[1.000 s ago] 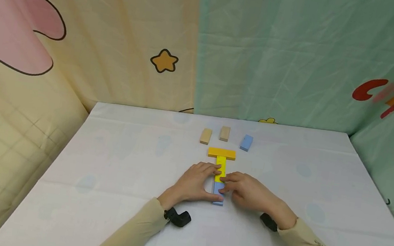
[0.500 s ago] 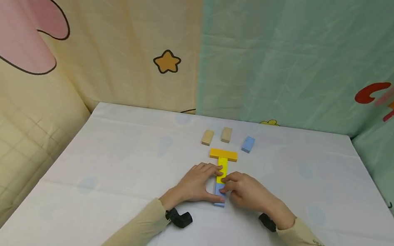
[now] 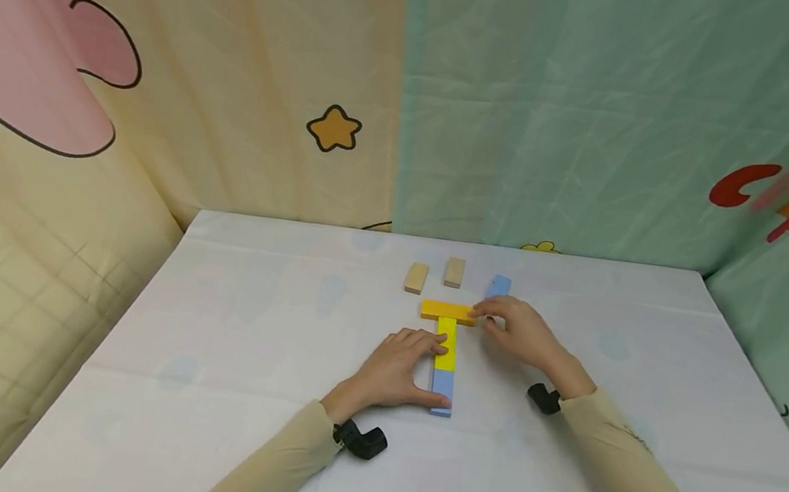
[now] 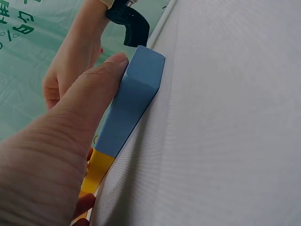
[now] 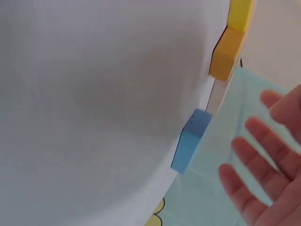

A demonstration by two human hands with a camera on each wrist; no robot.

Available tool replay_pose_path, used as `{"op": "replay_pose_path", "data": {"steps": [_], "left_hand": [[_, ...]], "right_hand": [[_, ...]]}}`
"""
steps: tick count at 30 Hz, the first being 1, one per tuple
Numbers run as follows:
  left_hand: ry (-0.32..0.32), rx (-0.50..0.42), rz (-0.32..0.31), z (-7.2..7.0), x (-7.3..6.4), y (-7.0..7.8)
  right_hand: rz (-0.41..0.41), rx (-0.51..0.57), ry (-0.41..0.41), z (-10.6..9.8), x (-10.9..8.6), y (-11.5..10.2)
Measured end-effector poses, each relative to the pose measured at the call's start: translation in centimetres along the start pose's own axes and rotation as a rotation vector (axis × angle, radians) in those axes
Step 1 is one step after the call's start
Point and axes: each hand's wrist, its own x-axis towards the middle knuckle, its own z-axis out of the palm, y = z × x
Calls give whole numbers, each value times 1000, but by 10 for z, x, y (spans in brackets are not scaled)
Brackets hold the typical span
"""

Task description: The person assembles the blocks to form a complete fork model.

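An orange block [image 3: 435,310] lies crosswise at the far end of a yellow block [image 3: 447,329]. A blue block [image 3: 442,383] continues the line toward the near side, so together they form a T. My left hand [image 3: 390,370] rests on this stem, its thumb on the near end of the blue block and its fingertips on the yellow one. Over the right end of the orange block hovers my right hand [image 3: 528,332]; the right wrist view has its fingers spread and holding nothing. Just beyond it sits a loose blue block [image 5: 191,141], partly hidden in the head view.
Two loose wooden blocks, a left one [image 3: 416,278] and a right one [image 3: 455,272], lie behind the T on the white-covered table [image 3: 266,295]. Patterned curtains [image 3: 278,53] stand at the back and sides.
My right hand has left the blue block in the stem and moved forward to the orange block's right end, near the loose blue block. The left hand stays where it was.
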Motion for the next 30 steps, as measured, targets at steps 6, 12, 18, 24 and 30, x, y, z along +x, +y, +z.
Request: {"op": "replay_pose_path", "data": {"steps": [6, 12, 18, 24, 30], "left_hand": [[6, 7, -1, 0, -1, 0], [2, 21, 2, 1, -1, -1], [-3, 27, 0, 3, 0, -2], [0, 30, 0, 3, 1, -3], [4, 27, 4, 2, 1, -3]], "right_hand": [[186, -190, 57, -4, 14, 18], [291, -186, -29, 0, 18, 25], [302, -203, -76, 4, 17, 24], [268, -269, -75, 9, 20, 19], [279, -275, -108, 13, 26, 15]]}}
